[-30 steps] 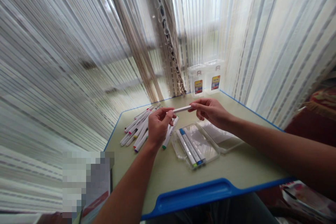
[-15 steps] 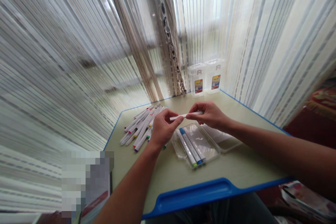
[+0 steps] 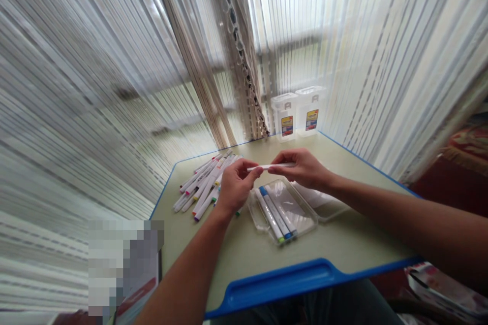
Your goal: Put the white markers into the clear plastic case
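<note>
Between both hands I hold a white marker (image 3: 265,167) roughly level above the table. My left hand (image 3: 237,185) pinches its left end, and my right hand (image 3: 299,166) grips the right part. Just below the hands lies an open clear plastic case (image 3: 303,213), with a few white markers (image 3: 275,216) lying side by side in its near half; blue and green ends show. Its other half, under my right wrist, is partly hidden. Left of my left hand is a loose pile of white markers (image 3: 204,183) with coloured ends, partly covered by that hand.
Two clear cases with labels (image 3: 286,119) stand upright at the back of the table (image 3: 343,246). The table has a blue edge and a blue tray groove (image 3: 282,284) at the front. String curtains (image 3: 95,86) hang behind and on both sides.
My hands stay on the same marker, which has turned slightly more level. The view has shifted a little; the pile and the case look unchanged.
</note>
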The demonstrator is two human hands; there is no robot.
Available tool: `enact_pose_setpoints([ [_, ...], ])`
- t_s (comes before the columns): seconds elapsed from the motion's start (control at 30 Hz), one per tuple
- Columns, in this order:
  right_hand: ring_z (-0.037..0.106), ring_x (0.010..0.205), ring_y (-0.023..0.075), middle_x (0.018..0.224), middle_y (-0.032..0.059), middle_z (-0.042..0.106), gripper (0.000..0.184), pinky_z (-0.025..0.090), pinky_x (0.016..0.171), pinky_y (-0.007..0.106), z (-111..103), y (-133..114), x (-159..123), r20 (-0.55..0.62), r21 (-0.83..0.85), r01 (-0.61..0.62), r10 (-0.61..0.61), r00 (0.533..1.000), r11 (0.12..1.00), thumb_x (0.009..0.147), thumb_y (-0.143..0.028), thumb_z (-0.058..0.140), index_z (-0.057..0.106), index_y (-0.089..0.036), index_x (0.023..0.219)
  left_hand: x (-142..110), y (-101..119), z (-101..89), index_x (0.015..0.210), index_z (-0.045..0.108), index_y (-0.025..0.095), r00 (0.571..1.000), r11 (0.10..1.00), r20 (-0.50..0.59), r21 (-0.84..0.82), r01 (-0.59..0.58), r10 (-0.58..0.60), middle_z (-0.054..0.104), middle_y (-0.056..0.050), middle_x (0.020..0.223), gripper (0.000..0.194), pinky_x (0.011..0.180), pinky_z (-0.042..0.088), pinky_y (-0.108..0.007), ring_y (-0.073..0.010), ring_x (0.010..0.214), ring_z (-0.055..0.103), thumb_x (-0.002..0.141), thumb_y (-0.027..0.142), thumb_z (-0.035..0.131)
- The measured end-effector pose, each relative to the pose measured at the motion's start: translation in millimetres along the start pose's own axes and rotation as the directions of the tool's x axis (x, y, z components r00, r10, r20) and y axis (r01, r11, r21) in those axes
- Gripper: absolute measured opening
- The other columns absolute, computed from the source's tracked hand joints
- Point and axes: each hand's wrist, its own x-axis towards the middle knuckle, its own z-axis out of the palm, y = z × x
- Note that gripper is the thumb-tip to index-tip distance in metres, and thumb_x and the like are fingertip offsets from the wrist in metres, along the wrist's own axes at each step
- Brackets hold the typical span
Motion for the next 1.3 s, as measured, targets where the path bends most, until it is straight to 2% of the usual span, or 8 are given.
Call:
enact_pose_setpoints([
  [0.17, 0.043, 0.043, 0.0081, 0.052, -0.0011, 0.054, 0.038, 0.031, 0.04, 0.021, -1, 1, 2, 0.02, 0.055, -0.033, 0.032, 0.999, 0.998, 0.074, -0.047, 0.071, 0.074, -0.011, 0.086, 2, 0, -0.4, 0.085, 0.065, 0.013, 0.998, 0.999, -0.057, -0.043, 0.019, -0.022, 0.06, 0.001, 0.063, 0.025, 0.041, 0.036, -0.019, -0.0065, 0.044, 0.048, 0.074, 0.035, 0.073],
  [0.37, 0.047, 0.044, 0.0069, 0.073, 0.0061, 0.069, 0.036, 0.036, 0.04, 0.021, 0, 1, 3, 0.037, 0.257, -0.093, 0.086, 0.996, 0.962, 0.074, -0.041, 0.072, 0.075, -0.012, 0.095, 5, 0, -2.6, 0.087, 0.065, 0.013, 0.991, 0.984, -0.097, -0.165, 0.075, -0.091, 0.059, 0.0, 0.065, 0.025, 0.042, 0.039, -0.02, -0.0065, 0.046, 0.048, 0.075, 0.035, 0.069],
  [0.6, 0.048, 0.046, 0.007, 0.079, 0.0096, 0.071, 0.035, 0.033, 0.042, 0.022, -1, 4, 3, 0.076, 0.48, -0.141, 0.119, 0.99, 0.866, 0.077, -0.036, 0.072, 0.073, -0.011, 0.101, 6, 1, -7.0, 0.086, 0.067, 0.013, 0.973, 0.955, -0.155, -0.267, 0.125, -0.17, 0.058, 0.0, 0.064, 0.027, 0.043, 0.039, -0.02, -0.0066, 0.047, 0.049, 0.075, 0.037, 0.069],
  [0.9, 0.05, 0.048, 0.0084, 0.082, 0.01, 0.072, 0.03, 0.036, 0.043, 0.022, -1, 3, 3, 0.104, 0.588, -0.148, 0.107, 0.989, 0.795, 0.081, -0.032, 0.068, 0.072, -0.011, 0.103, 6, 2, -8.8, 0.087, 0.069, 0.011, 0.961, 0.926, -0.172, -0.347, 0.146, -0.216, 0.059, -0.001, 0.063, 0.024, 0.044, 0.04, -0.02, -0.0075, 0.049, 0.05, 0.076, 0.032, 0.067],
  [1.1, 0.05, 0.045, 0.009, 0.08, 0.0087, 0.072, 0.026, 0.035, 0.041, 0.023, -1, 3, 5, 0.047, 0.613, -0.143, 0.145, 0.988, 0.777, 0.082, -0.032, 0.067, 0.071, -0.012, 0.097, 6, 4, -11.2, 0.092, 0.07, 0.008, 0.972, 0.871, -0.101, -0.47, 0.143, -0.214, 0.063, -0.004, 0.065, 0.025, 0.045, 0.04, -0.021, -0.0079, 0.047, 0.051, 0.077, 0.027, 0.065],
  [1.3, 0.047, 0.042, 0.0084, 0.07, 0.0053, 0.069, 0.018, 0.033, 0.038, 0.022, -4, 7, 9, -0.051, 0.663, -0.175, 0.277, 0.959, 0.728, 0.083, -0.027, 0.063, 0.069, -0.012, 0.092, 3, 9, -9.0, 0.102, 0.071, 0.009, 0.99, 0.854, 0.04, -0.502, 0.14, -0.138, 0.069, -0.008, 0.077, 0.029, 0.048, 0.041, -0.023, -0.0078, 0.048, 0.052, 0.078, 0.025, 0.065],
])
